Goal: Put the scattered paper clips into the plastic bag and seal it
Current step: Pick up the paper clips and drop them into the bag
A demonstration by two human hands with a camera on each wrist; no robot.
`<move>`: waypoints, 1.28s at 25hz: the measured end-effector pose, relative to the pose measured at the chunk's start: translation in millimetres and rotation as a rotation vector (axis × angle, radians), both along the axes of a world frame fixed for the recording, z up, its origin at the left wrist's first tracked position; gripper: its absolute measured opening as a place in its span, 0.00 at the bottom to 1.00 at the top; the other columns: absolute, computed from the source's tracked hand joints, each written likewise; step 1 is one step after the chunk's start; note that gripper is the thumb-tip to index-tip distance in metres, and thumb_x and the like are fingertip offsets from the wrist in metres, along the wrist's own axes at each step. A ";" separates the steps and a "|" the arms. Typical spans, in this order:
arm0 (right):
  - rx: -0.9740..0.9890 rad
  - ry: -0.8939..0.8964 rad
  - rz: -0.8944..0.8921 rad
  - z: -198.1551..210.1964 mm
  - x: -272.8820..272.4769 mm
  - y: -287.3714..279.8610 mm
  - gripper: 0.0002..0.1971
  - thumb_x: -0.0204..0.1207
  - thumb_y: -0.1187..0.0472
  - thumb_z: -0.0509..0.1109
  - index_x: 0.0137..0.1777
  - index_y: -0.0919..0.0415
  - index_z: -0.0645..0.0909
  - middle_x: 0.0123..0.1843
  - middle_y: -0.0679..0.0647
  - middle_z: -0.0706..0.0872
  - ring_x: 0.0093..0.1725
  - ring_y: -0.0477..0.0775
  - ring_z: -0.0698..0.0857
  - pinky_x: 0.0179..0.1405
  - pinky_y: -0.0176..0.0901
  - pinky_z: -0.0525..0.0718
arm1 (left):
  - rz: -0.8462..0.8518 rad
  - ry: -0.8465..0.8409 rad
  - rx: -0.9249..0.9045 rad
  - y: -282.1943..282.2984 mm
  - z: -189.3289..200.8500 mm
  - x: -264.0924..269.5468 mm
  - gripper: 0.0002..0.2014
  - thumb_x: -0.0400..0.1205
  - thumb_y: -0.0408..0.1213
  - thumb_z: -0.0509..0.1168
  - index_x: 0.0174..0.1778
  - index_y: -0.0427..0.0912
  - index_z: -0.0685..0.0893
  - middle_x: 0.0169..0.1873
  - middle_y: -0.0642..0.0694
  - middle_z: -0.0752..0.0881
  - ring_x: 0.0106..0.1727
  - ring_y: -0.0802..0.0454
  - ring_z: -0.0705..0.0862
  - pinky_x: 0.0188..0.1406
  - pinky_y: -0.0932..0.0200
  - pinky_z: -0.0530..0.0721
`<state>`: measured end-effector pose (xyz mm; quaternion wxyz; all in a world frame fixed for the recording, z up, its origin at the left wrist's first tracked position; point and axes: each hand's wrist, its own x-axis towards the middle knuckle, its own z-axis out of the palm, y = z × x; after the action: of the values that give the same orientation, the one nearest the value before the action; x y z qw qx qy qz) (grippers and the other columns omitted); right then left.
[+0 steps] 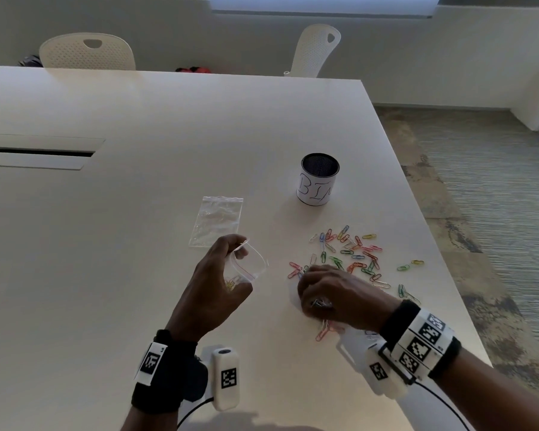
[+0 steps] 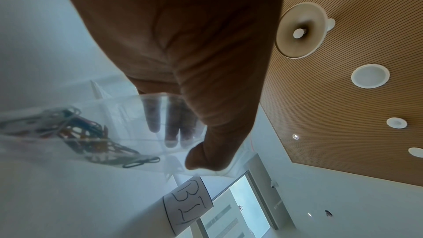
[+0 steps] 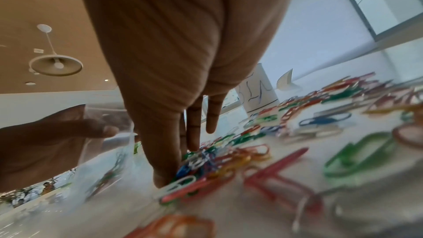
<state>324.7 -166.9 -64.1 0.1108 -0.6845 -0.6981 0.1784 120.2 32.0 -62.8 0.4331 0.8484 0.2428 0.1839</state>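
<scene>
My left hand (image 1: 231,265) grips a small clear zip bag (image 1: 255,259) just above the table, its mouth held open toward the right. Several paper clips (image 2: 75,133) lie inside the bag (image 2: 128,115), with my fingers (image 2: 170,138) behind the plastic and the thumb in front. To its right, my right hand (image 1: 308,284) is down on the table, thumb and fingers pinching a clump of coloured clips (image 3: 206,162). Many more clips (image 1: 352,250) lie scattered beyond and beside that hand (image 3: 181,162). The bag (image 3: 107,151) hangs a short way left of it.
A second clear zip bag (image 1: 218,222) lies flat on the white table (image 1: 137,213) behind my left hand. A mesh cup labelled BIN (image 1: 319,178) stands farther back. The table's right edge runs close past the clips, with two white chairs at the far side.
</scene>
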 end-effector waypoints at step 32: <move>0.083 0.282 -0.592 10.1 23.1 -3.1 0.07 0.75 0.65 0.82 0.52 0.58 0.94 0.49 0.50 0.95 0.46 0.46 0.93 0.54 0.44 0.94 | -0.063 0.010 0.007 -10.3 2.3 13.5 0.36 0.75 0.30 0.77 0.78 0.56 0.73 0.62 0.60 0.84 0.67 0.59 0.84 0.62 0.60 0.84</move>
<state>347.8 -170.0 -54.0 0.2811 -0.8211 -0.4535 0.2029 133.7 21.7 -60.5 0.4344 0.8581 0.2173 0.1667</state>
